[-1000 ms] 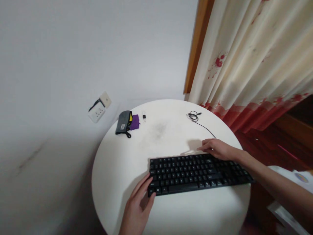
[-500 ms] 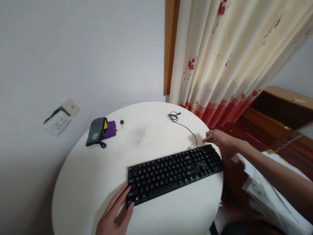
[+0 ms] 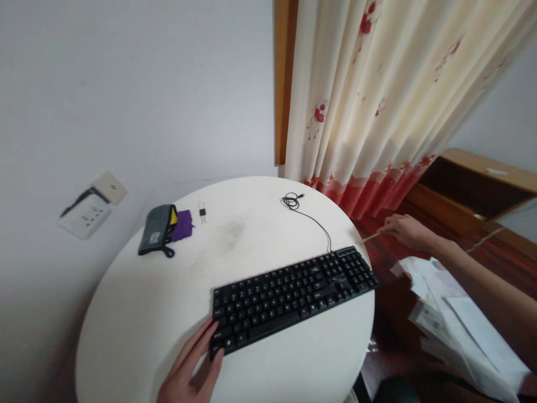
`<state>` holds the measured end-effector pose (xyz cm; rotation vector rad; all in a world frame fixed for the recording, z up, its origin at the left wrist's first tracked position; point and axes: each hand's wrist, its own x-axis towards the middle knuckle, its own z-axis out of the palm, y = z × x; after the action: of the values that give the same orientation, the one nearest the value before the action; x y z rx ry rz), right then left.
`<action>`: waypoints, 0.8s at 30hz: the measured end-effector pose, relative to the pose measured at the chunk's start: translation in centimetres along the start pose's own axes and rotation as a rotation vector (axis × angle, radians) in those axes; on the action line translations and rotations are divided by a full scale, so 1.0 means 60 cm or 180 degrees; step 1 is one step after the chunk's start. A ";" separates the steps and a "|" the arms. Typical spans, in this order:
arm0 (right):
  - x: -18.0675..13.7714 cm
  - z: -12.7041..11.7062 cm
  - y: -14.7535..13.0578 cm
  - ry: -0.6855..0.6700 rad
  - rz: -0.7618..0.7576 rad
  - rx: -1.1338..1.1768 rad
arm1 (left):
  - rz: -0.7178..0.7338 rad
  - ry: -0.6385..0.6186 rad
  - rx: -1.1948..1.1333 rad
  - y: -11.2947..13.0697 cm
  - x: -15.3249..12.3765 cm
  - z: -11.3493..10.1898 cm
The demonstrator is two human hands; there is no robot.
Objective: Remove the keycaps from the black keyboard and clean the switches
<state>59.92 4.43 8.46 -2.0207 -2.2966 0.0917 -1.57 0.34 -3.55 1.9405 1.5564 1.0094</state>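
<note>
A black keyboard [image 3: 293, 294] lies slanted on the round white table [image 3: 138, 313]. My left hand [image 3: 188, 372] rests at the keyboard's near left corner, fingers stretched out flat against its edge. My right hand [image 3: 405, 230] is off the table to the right, above the dark wooden floor, with its fingers pinched on a thin pale stick [image 3: 373, 237] that points back toward the table. The keyboard's thin black cable [image 3: 319, 226] runs from its far right end to a small coil [image 3: 291, 200] near the table's back edge.
A grey pouch [image 3: 156, 236] with a purple cloth [image 3: 183, 224] and a small clip [image 3: 202, 212] lie at the table's back left. A wall socket [image 3: 86, 215] is left of them. A flowered curtain [image 3: 377, 112] hangs behind. Loose papers [image 3: 453, 319] lie at lower right.
My right hand left the keyboard's far edge and moved right, off the table, carrying the thin stick. The view swung right. My left hand stayed at the keyboard's left end.
</note>
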 end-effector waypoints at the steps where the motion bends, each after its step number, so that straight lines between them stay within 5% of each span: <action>1: -0.005 -0.004 0.001 0.0088 0.0110 -0.0033 | 0.0012 -0.0004 -0.0024 0.000 0.000 0.001; 10: 0.003 0.022 -0.061 0.0819 0.1030 0.0299 | 0.0147 -0.0011 0.0019 -0.005 0.000 0.003; 16: 0.058 0.033 -0.121 0.1146 0.0986 0.1097 | 0.0255 -0.0006 -0.0011 -0.010 -0.001 0.003; 24: 0.204 0.077 -0.218 0.0876 0.0478 0.1140 | 0.0255 0.0067 -0.0140 -0.014 -0.001 0.004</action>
<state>45.03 14.92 5.44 -1.8827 -1.8150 0.2040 -1.94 0.52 -4.35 1.9819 1.4657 1.0912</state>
